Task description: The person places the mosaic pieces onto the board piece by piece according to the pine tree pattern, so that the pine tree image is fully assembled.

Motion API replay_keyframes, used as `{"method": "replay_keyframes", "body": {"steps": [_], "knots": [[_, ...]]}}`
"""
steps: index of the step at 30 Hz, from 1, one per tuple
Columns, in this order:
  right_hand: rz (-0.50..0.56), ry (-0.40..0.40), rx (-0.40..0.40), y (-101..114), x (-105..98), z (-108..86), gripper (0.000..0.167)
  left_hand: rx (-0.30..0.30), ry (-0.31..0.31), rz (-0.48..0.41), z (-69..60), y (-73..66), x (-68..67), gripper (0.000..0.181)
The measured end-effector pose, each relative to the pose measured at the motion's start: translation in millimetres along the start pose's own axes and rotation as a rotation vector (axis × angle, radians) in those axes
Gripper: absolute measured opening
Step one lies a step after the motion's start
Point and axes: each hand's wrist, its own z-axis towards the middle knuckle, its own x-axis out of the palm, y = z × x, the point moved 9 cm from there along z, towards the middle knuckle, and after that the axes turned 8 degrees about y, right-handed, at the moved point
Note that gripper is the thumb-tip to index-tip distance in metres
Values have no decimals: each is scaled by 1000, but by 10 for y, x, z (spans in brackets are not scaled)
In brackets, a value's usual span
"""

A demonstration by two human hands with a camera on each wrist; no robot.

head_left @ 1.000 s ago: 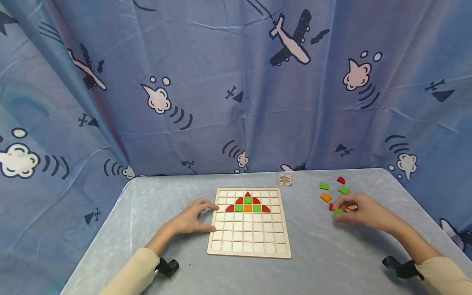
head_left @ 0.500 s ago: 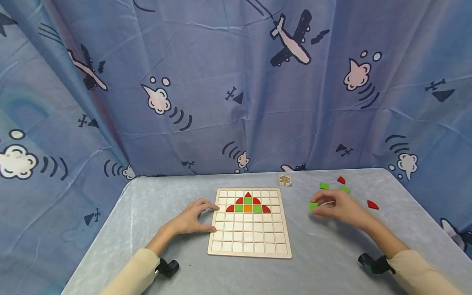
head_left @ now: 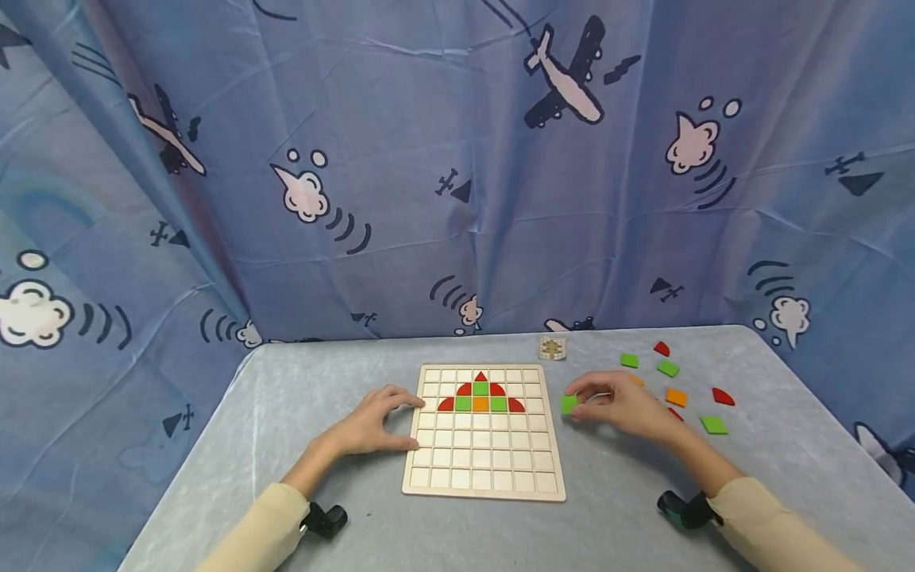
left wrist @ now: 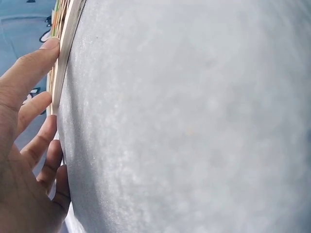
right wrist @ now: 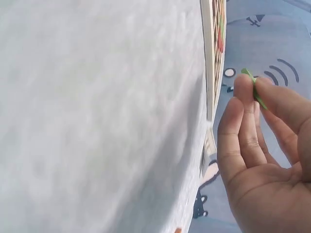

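Note:
A pale wooden grid board (head_left: pixel 480 480) lies on the table. Red, green and orange tiles fill a stepped triangle in its upper rows, with an orange square (head_left: pixel 481 403) at the bottom centre. My left hand (head_left: pixel 368 423) rests at the board's left edge, thumb and forefinger spread and touching the rim. Just off the board's right edge, my right hand (head_left: pixel 620 403) pinches a green square tile (head_left: pixel 569 404) between thumb and fingertips. In the right wrist view that tile (right wrist: pixel 259 97) appears edge-on, above the tabletop.
Loose tiles lie on the right: green squares such as one (head_left: pixel 713 425) near the forearm, an orange square (head_left: pixel 676 396) and a red quarter-round (head_left: pixel 723 396). A small patterned card (head_left: pixel 553 348) sits behind the board. A printed curtain (head_left: pixel 400 199) hangs behind the table.
My right hand has carried the green square tile leftward from the loose tiles to beside the board, uncovering several tiles behind it. My left hand stays at the board's edge.

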Motion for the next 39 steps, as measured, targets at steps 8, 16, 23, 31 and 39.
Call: {"method": "replay_keyframes", "body": {"steps": [8,16,23,31,39], "knots": [[49,19,-11,13,172,153,21,-1,-6,-2,-9,16,15,65],[-4,13,-72,133,333,312,14,2,-11,4,-14,21,21,64],[34,11,-58,165,476,454,14,4,-12,6,-17,14,26,64],[26,13,-75,234,606,580,14,3,-11,14,-8,7,19,65],[86,27,-26,250,787,687,8,5,-10,16,-4,13,21,65]]}}
